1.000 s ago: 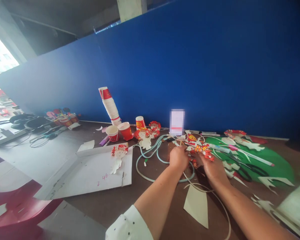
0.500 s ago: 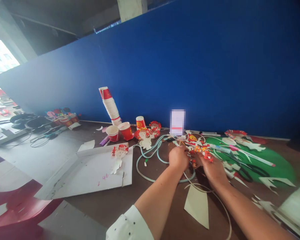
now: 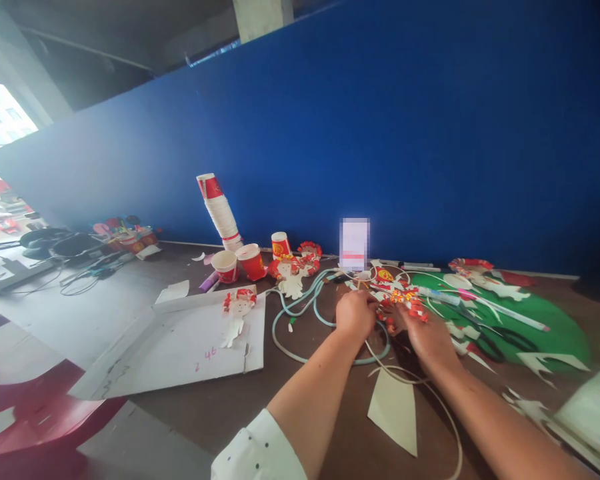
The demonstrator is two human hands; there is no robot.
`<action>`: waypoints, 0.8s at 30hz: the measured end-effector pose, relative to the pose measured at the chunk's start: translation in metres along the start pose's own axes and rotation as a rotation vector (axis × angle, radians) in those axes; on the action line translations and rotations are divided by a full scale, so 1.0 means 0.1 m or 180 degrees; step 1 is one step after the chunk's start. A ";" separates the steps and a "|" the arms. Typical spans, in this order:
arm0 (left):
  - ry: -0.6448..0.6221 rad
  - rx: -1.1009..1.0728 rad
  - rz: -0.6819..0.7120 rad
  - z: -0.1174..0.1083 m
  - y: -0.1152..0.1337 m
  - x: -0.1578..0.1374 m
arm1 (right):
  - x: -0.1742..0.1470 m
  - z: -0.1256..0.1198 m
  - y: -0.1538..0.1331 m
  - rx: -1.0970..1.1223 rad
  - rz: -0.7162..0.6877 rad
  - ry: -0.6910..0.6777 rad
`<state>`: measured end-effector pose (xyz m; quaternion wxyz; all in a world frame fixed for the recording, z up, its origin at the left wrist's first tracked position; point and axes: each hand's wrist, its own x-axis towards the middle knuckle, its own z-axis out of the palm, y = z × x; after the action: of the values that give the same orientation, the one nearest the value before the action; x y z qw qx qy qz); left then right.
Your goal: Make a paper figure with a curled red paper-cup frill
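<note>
My left hand (image 3: 357,315) is over the table with its fingers bent and closed; what they pinch is hidden behind the hand. Close on its right, my right hand (image 3: 427,332) grips a red, white and yellow paper-cup cutout (image 3: 405,300) with curled strips round its edge. The strips cover part of my right fingers. A flattened cup piece with a yellow emblem (image 3: 385,275) lies just beyond. Light blue tubing (image 3: 280,343) loops to the left of my hands, and a white cord (image 3: 453,420) runs beneath them.
On the left a cardboard sheet (image 3: 180,347) carries a paper doll (image 3: 239,310). Behind it stand a leaning cup stack (image 3: 223,217) and red cups (image 3: 251,261). Scissors (image 3: 515,339), a pink-marked pen (image 3: 510,313) and scraps lie by a green sheet (image 3: 565,333). A blue partition (image 3: 405,133) rises behind.
Both hands stay almost in place, the left shifting very slightly left. The curled cutout has turned a little in my right hand.
</note>
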<state>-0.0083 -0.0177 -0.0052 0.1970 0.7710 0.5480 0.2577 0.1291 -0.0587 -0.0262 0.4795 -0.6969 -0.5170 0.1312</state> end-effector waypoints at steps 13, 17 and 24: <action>0.0076 0.0001 0.0107 0.01 0.00 0.00 | -0.02 -0.03 -0.07 -0.0024 0.0196 -0.0125; 0.0101 -0.0014 0.0241 0.02 -0.01 0.00 | -0.02 -0.04 -0.10 -0.0062 0.0290 -0.0253; 0.0219 -0.0491 -0.0084 0.02 0.01 -0.01 | -0.01 -0.02 -0.04 -0.0051 0.0148 -0.0157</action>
<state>-0.0063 -0.0186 -0.0067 0.2403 0.7370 0.5430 0.3228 0.1275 -0.0602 -0.0219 0.4578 -0.7090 -0.5134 0.1553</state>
